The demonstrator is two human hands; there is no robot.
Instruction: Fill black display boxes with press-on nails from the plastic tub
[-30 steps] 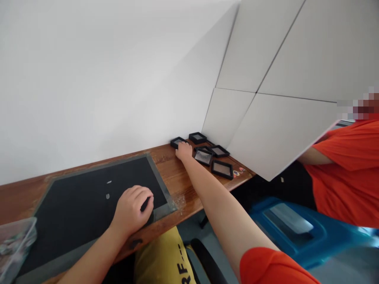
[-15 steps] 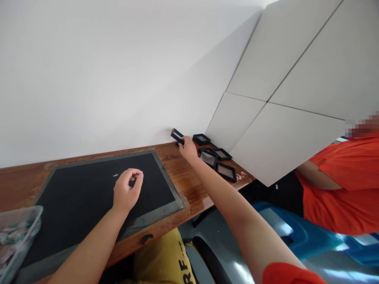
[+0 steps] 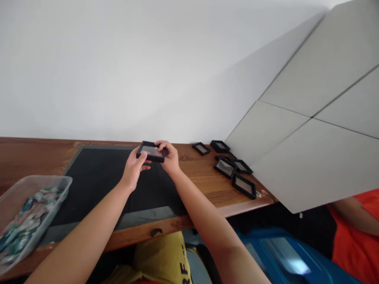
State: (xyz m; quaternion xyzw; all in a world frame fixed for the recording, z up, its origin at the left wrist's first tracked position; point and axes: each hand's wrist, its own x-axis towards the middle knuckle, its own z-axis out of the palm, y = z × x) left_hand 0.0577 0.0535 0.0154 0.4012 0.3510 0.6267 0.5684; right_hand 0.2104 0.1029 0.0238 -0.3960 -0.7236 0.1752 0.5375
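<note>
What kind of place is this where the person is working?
Probably a small craft or packing workbench. Both hands, left hand and right hand, hold a little black box over a dark mat; more boxes lie on the wooden desk, beside a tub of small pieces.

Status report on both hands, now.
Left hand and right hand both grip small black frame, held above black mat. Nothing between hands and frame.

The tub point(image 3: 44, 189) is cut off by the left edge, its bits too small to tell. Fingers point(image 3: 166, 152) hide the frame's point(image 3: 151, 151) right rim. A co-worker's arm point(image 3: 355, 217) runs off the right edge. The bench point(image 3: 207, 185) hides the lap.
</note>
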